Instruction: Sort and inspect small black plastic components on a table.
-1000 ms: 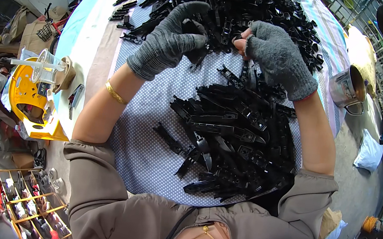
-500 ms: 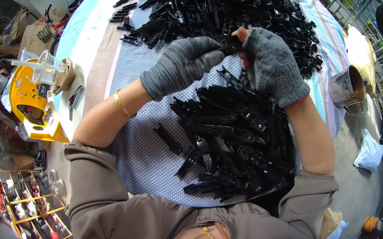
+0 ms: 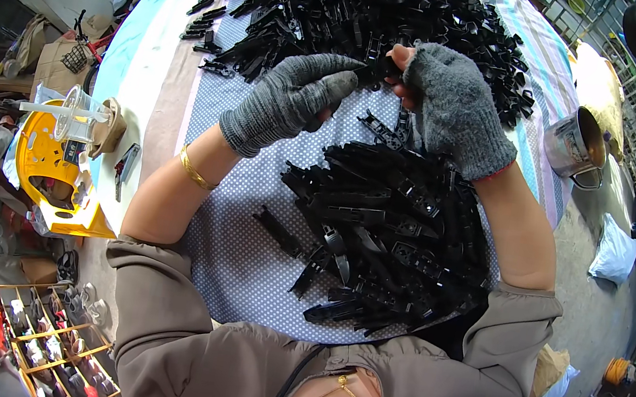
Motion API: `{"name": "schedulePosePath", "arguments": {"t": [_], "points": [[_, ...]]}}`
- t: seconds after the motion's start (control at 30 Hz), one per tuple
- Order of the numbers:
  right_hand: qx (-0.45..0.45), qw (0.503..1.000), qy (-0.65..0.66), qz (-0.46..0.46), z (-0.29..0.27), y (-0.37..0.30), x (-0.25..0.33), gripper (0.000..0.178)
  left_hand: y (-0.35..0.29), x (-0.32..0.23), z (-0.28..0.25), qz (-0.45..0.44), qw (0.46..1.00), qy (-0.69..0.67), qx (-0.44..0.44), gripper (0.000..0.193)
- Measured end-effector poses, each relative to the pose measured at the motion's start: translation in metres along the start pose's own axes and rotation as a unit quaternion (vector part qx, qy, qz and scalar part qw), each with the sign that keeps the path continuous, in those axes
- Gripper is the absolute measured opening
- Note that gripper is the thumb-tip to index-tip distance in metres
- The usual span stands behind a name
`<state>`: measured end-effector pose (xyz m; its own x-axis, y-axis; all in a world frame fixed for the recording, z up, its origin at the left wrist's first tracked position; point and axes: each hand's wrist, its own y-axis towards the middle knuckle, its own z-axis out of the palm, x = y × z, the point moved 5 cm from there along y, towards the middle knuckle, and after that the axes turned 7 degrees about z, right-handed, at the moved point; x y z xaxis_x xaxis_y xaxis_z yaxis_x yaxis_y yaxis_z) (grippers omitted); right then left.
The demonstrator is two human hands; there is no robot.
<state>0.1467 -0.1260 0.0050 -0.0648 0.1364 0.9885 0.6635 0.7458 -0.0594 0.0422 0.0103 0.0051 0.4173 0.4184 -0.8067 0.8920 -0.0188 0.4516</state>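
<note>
Pinching 1 black part (image 3: 389, 69) by the far heap (image 3: 361, 6) in grip of right hand (image 3: 454, 108); obscuring grip of left hand (image 3: 290, 99), impossible to tell; seemingly being midway, leaving finished share of near heap (image 3: 395, 226) unclear.

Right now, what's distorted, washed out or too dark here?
Head view: the fisheye bends outer lines and blackens the corners; the tablecloth's white stripe looks washed out; the near pile of black parts loses detail in its gaps; at the right hand, the dark piece blends into the far pile.
</note>
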Motion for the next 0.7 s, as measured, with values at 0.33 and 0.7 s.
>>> {"name": "schedulePosePath", "arguments": {"t": [0.33, 0.7], "points": [[0.059, 0.997, -0.026, -0.053, 0.007, -0.002, 0.004, 0.033, -0.003, 0.004, 0.003, -0.141, 0.988, 0.052, 0.041, 0.03], [0.103, 0.986, -0.046, -0.125, 0.04, -0.021, 0.027, 0.04, -0.012, -0.033, 0.04, 0.073, 0.985, 0.124, 0.097, 0.023]]}}
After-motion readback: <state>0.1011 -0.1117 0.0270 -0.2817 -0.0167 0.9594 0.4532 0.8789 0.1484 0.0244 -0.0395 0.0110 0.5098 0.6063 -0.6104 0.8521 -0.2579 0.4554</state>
